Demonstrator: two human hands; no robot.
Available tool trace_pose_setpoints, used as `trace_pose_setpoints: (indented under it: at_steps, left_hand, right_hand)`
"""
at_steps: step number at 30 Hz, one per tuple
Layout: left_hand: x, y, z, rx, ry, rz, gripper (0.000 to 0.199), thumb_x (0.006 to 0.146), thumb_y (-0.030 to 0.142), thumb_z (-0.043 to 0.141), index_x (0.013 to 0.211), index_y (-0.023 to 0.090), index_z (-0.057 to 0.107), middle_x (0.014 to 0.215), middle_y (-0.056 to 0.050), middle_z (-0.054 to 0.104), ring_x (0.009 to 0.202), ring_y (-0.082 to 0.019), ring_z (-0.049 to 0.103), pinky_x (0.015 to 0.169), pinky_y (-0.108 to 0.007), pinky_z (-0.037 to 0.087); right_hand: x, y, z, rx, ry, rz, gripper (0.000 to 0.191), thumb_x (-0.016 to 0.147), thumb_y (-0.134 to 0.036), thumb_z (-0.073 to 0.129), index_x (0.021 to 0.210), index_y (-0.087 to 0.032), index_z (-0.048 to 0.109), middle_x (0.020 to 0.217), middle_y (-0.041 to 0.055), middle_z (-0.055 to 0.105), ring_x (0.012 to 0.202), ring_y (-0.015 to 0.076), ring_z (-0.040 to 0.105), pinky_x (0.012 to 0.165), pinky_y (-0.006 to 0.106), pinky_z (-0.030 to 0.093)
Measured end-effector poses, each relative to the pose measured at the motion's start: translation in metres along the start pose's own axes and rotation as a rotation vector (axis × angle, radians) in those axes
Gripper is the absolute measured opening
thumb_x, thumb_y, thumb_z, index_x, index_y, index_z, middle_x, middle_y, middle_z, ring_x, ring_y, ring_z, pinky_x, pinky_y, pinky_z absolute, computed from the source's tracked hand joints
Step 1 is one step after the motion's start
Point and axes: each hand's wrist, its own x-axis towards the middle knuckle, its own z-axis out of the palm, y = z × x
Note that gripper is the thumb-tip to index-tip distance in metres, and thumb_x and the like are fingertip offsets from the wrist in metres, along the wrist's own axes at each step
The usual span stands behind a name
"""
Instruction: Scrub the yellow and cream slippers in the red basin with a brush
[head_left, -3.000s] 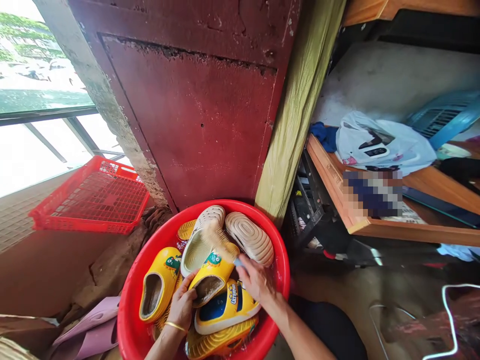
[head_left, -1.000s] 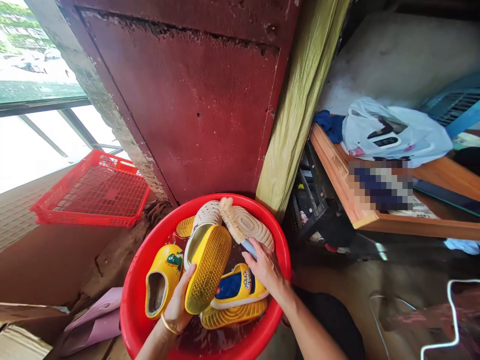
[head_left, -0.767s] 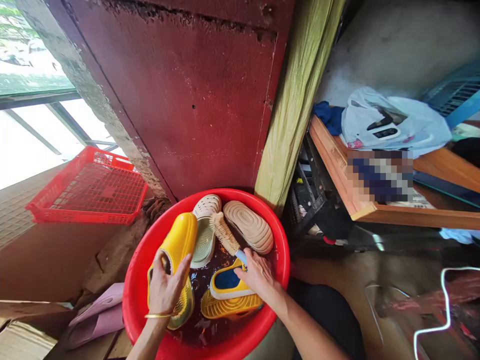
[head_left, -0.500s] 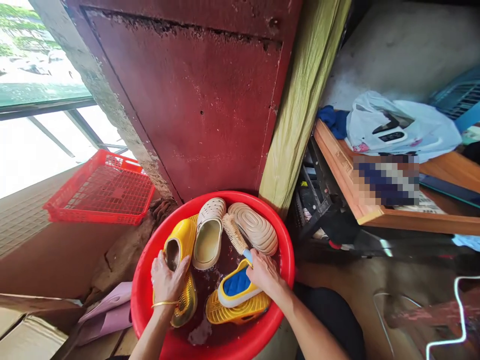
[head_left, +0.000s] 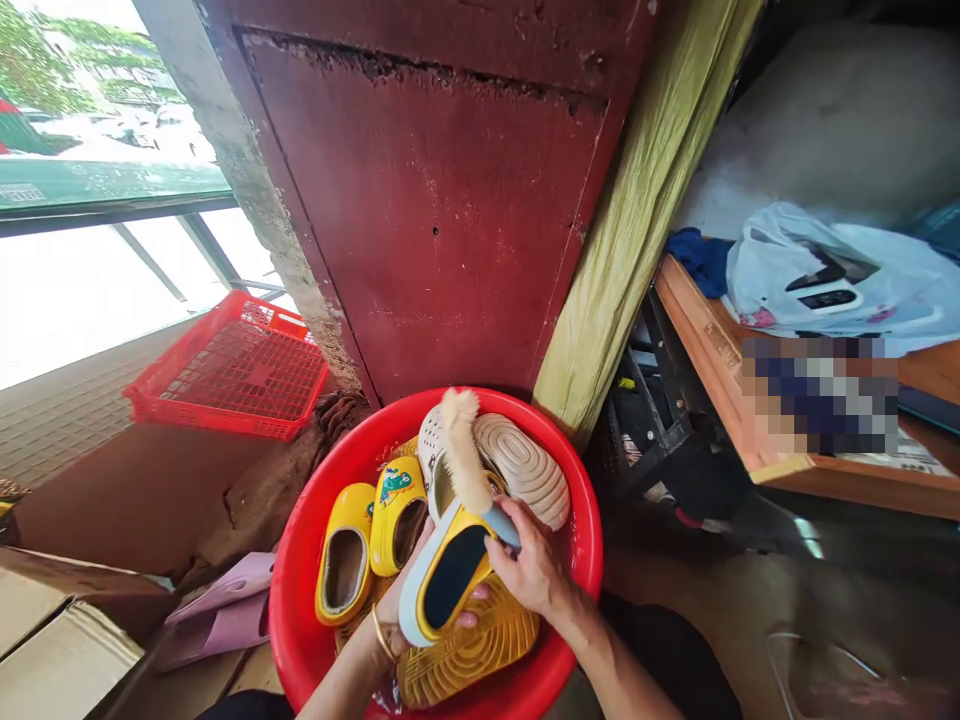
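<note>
My left hand (head_left: pixel 401 608) is closed around a yellow slipper (head_left: pixel 421 592) with a dark blue insole and a pale sole rim, holding it above the basin. In my right hand (head_left: pixel 529 565) is a scrubbing brush (head_left: pixel 466 465) by its grey-blue handle, its cream bristles pointing away from me over the slipper. Two yellow clogs (head_left: pixel 397 515), one with a green cartoon figure, sit left of my left hand. Behind the brush lie a beige clog (head_left: pixel 433 435) with holes and an upturned beige sole (head_left: pixel 525 468). An upturned yellow sole (head_left: pixel 469 655) lies below the held slipper.
The shoes sit in a red basin (head_left: pixel 290 590) against a dark red door (head_left: pixel 450 250). A red plastic crate (head_left: pixel 232 375) stands on the left, with pink slippers (head_left: pixel 221 615) beside the basin. At right, a wooden table (head_left: pixel 705 345) carries a plastic bag (head_left: pixel 832 275).
My left hand has left a yellow clog at the left and taken hold of the blue-lined slipper, now raised. The brush has swung with my right hand over it. The view has shifted slightly left.
</note>
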Motion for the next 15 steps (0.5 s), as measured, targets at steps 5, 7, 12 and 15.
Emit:
trace_pose_setpoints:
  at_steps: [5,7,12,15]
  left_hand:
    - [0.005,0.007,-0.008,0.013,-0.208,-0.14,0.074,0.074,0.046,0.079,0.14,0.02,0.057,0.111,-0.013,0.078,0.09,-0.03,0.075,0.083,-0.045,0.06]
    - [0.007,0.005,-0.005,0.137,-0.207,0.001,0.078,0.071,0.044,0.08,0.142,0.021,0.055,0.123,-0.013,0.074,0.103,-0.031,0.073,0.094,-0.044,0.057]
    - [0.009,0.0,0.0,0.499,-0.003,0.499,0.078,0.064,0.043,0.085,0.132,0.017,0.058,0.133,-0.015,0.067,0.132,-0.037,0.056,0.116,-0.048,0.039]
    - [0.011,0.002,-0.008,0.643,0.088,0.628,0.087,0.065,0.044,0.085,0.14,0.016,0.051,0.137,-0.016,0.064,0.136,-0.038,0.052,0.119,-0.051,0.036]
  right_hand:
    - [0.0,0.011,0.008,0.012,-0.012,-0.04,0.029,0.101,-0.03,0.049,0.123,-0.019,0.064,0.109,0.0105,0.074,0.102,0.0217,0.07,0.092,0.033,0.057]
    - [-0.002,0.013,0.005,-0.077,0.044,-0.011,0.035,0.103,-0.029,0.044,0.133,-0.017,0.06,0.116,0.0138,0.072,0.108,0.0234,0.069,0.095,0.035,0.056]
    - [-0.011,0.008,0.004,-0.279,-0.17,-0.176,0.046,0.104,-0.024,0.043,0.149,-0.022,0.05,0.108,0.0103,0.072,0.097,0.0223,0.069,0.087,0.033,0.056]
    - [-0.008,0.013,0.004,-0.414,-0.198,-0.136,0.044,0.104,-0.023,0.044,0.147,-0.025,0.054,0.101,0.0084,0.072,0.091,0.0213,0.069,0.082,0.031,0.054]
